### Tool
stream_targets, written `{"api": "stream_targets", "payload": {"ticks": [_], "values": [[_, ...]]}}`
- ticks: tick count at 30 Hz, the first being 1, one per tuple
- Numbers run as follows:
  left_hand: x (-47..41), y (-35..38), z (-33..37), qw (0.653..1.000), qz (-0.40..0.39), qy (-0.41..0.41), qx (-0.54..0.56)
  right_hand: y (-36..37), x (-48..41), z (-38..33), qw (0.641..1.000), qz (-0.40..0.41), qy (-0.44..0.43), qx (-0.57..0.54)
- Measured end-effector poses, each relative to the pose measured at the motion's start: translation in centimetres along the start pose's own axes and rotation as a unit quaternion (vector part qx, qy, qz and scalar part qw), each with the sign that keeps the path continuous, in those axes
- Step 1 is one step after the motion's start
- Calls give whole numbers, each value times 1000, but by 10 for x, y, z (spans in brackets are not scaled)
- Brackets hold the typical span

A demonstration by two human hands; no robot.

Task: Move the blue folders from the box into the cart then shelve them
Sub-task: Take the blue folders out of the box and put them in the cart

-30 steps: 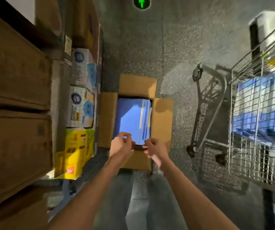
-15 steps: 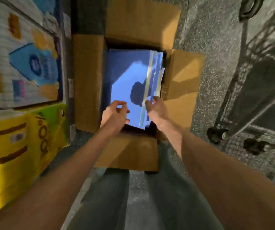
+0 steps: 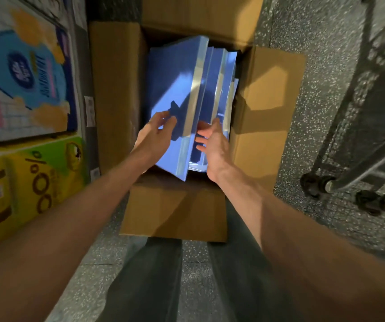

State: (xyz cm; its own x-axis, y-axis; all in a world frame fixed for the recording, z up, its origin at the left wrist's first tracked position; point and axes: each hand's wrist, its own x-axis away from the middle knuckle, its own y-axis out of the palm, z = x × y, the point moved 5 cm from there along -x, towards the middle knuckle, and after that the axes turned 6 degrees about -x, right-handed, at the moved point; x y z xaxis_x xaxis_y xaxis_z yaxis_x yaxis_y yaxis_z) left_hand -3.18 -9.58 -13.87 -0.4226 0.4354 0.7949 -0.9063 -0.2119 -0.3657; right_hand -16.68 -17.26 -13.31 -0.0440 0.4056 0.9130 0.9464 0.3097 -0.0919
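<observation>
An open cardboard box (image 3: 268, 101) sits on the floor in front of me with several blue folders (image 3: 221, 73) inside. The top blue folder (image 3: 173, 77) is tipped up on its left side, its pale spine facing right. My left hand (image 3: 156, 133) grips its near left edge, thumb on the cover. My right hand (image 3: 212, 145) has straight, spread fingers against the spine, reaching into the gap beside the neighbouring folders. At the right edge stands the wire cart (image 3: 349, 112); only its lower frame and wheels show.
Stacked goods line the left side: a blue and white pack (image 3: 24, 66) above a yellow carton (image 3: 35, 182). The cart's castors (image 3: 314, 184) stand on the speckled floor right of the box. My legs are below the near box flap (image 3: 175, 212).
I have leaned in closer to the box. The top folder, lying flat before, has been tilted up by my left hand, and my right hand's fingers have moved in beside its spine.
</observation>
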Motion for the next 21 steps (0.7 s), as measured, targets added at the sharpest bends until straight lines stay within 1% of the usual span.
{"api": "stream_targets", "payload": {"ticks": [3,5,8,11,12,13,15,18,21], "values": [[-1,-14,10,999,32,12,3,18,10,-2,999,-45,-5,-25],[-2,-25,11,999,50,8,-2,30,16,-1,997,-76,4,-11],[-3,-39,9,998,56,7,-31,44,16,5,993,-117,14,-17],[-9,-47,13,997,47,-31,-50,59,17,9,988,-154,25,-15],[-14,-51,14,996,57,-45,-59,64,17,8,986,-165,29,-14],[-19,-56,15,993,77,-52,-73,68,18,8,984,-173,34,-19],[-28,-66,16,986,117,-41,-109,71,19,10,982,-184,43,-27],[-29,-71,15,985,121,-15,-125,69,26,14,980,-193,50,-18],[-15,-81,17,981,149,-4,-124,57,41,12,983,-177,58,-12]]}}
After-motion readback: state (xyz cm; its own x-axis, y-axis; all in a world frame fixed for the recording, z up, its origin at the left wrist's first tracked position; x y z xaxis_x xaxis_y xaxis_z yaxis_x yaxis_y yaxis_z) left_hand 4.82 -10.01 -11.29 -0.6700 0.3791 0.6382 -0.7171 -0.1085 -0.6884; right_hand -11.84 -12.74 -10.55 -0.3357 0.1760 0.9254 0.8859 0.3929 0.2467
